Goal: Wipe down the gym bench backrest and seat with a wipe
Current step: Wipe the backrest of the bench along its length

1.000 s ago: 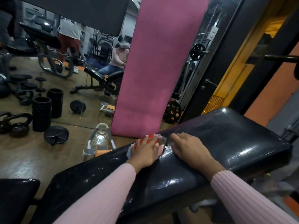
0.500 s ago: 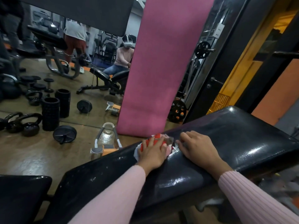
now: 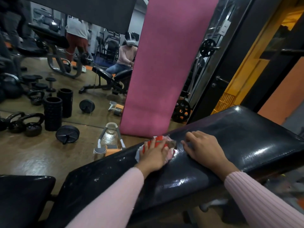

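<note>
Wipe (image 3: 164, 146): a crumpled red, white and pink cloth lying on the far edge of the backrest (image 3: 222, 139), just below the centre of the scene. The left hand (image 3: 153, 155) presses flat on top of it, palm down, fingers extended and slightly spread, so only the cloth's fringes show at about 12 and 3 o'clock of the hand. The right hand (image 3: 205, 148) rests at 3 o'clock of the wipe, just beside it; it lies open and flat on the padding with its fingers loosely curved, holding nothing. Both wrists emerge from pink ribbed sleeves (image 3: 263, 203). The backrest is glossy black vinyl, running from 8 o'clock up to 2 o'clock across the scene and showing bright wet-looking reflections. A second black pad, the seat (image 3: 23, 198), sits at 8 o'clock, separated by a gap. Beyond the backrest, at 12 o'clock, a pink mat (image 3: 167, 63) stands upright against a mirror (image 3: 82, 79). At 10 o'clock, kettlebells (image 3: 31, 125), foam rollers (image 3: 53, 112) and a weight plate (image 3: 67, 134) sit on the brown floor (image 3: 32, 155).
</note>
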The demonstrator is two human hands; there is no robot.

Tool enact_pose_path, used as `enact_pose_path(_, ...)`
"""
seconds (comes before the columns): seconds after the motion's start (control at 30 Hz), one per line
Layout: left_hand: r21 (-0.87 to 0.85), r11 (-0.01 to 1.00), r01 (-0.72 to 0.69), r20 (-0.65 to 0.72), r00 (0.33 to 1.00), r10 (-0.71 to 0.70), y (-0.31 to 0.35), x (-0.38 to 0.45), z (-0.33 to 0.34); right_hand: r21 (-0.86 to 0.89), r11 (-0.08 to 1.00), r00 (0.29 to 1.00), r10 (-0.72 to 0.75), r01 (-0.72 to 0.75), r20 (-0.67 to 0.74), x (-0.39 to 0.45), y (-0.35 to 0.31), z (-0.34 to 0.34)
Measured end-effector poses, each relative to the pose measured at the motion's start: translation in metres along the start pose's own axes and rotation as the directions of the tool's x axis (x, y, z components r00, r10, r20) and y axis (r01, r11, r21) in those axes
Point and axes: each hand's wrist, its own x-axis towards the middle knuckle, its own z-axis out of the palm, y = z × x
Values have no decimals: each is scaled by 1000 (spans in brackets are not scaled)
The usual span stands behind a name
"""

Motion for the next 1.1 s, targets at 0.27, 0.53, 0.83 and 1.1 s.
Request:
enact_pose_path(0.27,9,999,37,-174,984,-35,-15,-50,-2,20,1000,1000,2,-3,3,1,0,0)
enact_pose_path(0.53,-22,999,30,-73,997,-31,-14,-23,2,9,997,993,-82,81,89,1,0,1)
enact_pose_path(0.83,119,990,-81,-97,991,92,17,-91,24,26,996,956,-93,89,279,6,-9,0)
enact_pose_path(1.1,78,997,-13,-114,993,21,-21,-66,8,181,953,901,151,-241,406,-8,-37,0)
